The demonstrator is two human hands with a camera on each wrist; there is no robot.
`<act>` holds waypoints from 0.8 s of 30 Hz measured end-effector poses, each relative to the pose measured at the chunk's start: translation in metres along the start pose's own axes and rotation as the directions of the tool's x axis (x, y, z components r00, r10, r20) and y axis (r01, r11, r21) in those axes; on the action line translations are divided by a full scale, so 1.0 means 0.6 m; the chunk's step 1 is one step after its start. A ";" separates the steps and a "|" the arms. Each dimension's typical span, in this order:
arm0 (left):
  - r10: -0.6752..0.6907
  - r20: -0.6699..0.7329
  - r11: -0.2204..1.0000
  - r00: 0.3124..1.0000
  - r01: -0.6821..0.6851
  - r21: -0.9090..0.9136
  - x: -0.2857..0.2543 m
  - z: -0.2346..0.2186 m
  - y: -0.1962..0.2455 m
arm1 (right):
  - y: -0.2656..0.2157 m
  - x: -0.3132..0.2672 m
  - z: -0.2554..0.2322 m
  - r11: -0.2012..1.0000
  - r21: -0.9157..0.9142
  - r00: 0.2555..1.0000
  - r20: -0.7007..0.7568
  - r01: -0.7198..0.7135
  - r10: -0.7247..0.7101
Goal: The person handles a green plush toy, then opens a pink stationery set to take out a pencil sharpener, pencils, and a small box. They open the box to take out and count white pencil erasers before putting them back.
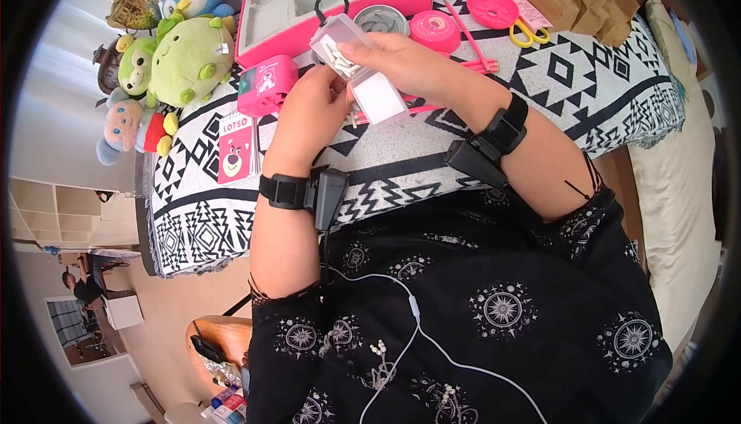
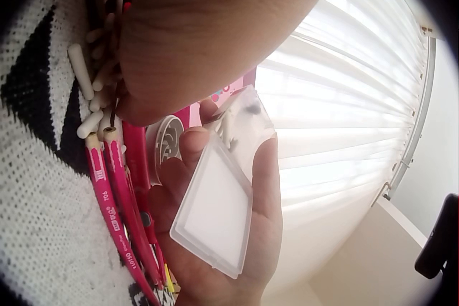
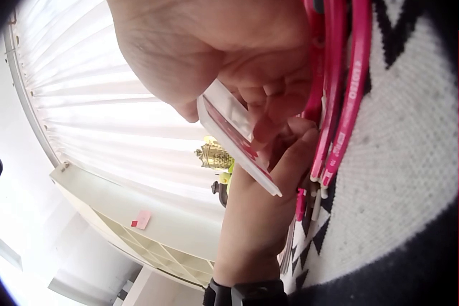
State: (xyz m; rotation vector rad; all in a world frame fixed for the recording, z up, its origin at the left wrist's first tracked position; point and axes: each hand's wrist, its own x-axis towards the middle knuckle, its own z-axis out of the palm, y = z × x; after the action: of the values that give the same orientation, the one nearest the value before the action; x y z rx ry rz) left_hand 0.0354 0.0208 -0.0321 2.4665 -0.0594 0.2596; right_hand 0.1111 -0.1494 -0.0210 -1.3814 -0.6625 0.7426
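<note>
I see both arms reaching forward from the body, so that the two hands are near each other. The left forearm (image 1: 284, 246) goes almost straight ahead, and at its end the left hand (image 1: 311, 104) turns inward with bent fingers — their tips are mostly hidden, so I cannot say if they pinch. The right forearm (image 1: 549, 171) comes slantwise from the right side. The right hand (image 1: 400, 67) lies a little farther forward, its fingers curled in a hold; on my right wrist view, its palm (image 3: 204, 30) faces the camera.
</note>
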 end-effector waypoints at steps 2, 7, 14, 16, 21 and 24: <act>-0.002 0.008 1.000 1.000 0.002 -0.001 0.001 0.000 -0.002 | -0.002 -0.002 0.001 1.000 -0.007 1.000 0.002 0.009 -0.009; -0.007 0.015 1.000 1.000 0.007 -0.001 0.001 0.002 -0.006 | -0.003 -0.004 0.002 0.999 -0.044 1.000 -0.004 0.026 -0.027; 0.040 0.029 0.997 0.999 -0.038 -0.063 -0.001 0.003 -0.002 | 0.006 0.002 0.002 0.996 -0.076 0.999 -0.009 0.038 -0.039; 0.030 0.038 0.999 0.999 -0.029 -0.017 -0.002 -0.001 0.005 | 0.009 0.004 0.001 0.995 -0.089 0.999 -0.011 0.041 -0.042; 0.013 0.038 1.000 0.999 -0.012 -0.023 -0.003 0.000 0.005 | 0.010 0.002 0.005 0.983 -0.158 0.996 0.021 0.094 -0.092; -0.035 0.083 0.999 0.996 0.035 0.004 -0.005 -0.005 0.013 | 0.008 -0.001 0.007 0.978 -0.178 0.993 0.057 0.110 -0.102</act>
State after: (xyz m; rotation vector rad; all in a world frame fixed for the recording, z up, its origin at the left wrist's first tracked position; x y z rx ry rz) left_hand 0.0310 0.0164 -0.0255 2.4778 -0.0507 0.1419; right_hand 0.1071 -0.1474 -0.0253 -1.4845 -0.8516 0.6443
